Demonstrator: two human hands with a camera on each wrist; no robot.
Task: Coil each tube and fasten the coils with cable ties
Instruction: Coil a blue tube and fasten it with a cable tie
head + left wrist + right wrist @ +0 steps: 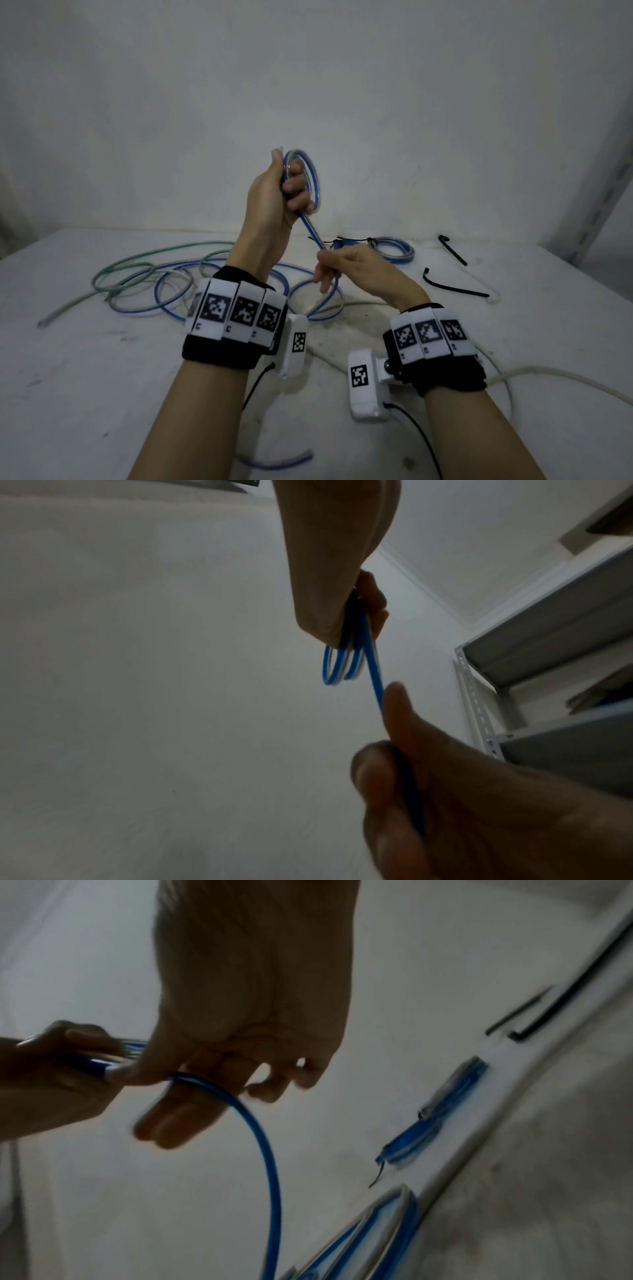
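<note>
While my arms hover over the table (102, 377), loose tubes (144, 274) sprawl across its left and middle, and a tied coil (394, 250) lies farther back on the right. My left hand (274, 198) is raised, fingers curled tight around a small coil (308, 178) of blue tube. That tube runs down to my right hand (352, 270), whose thumb and fingers pinch it just above the table. Two black ties (452, 286) lie to the right, well apart from both hands.
</note>
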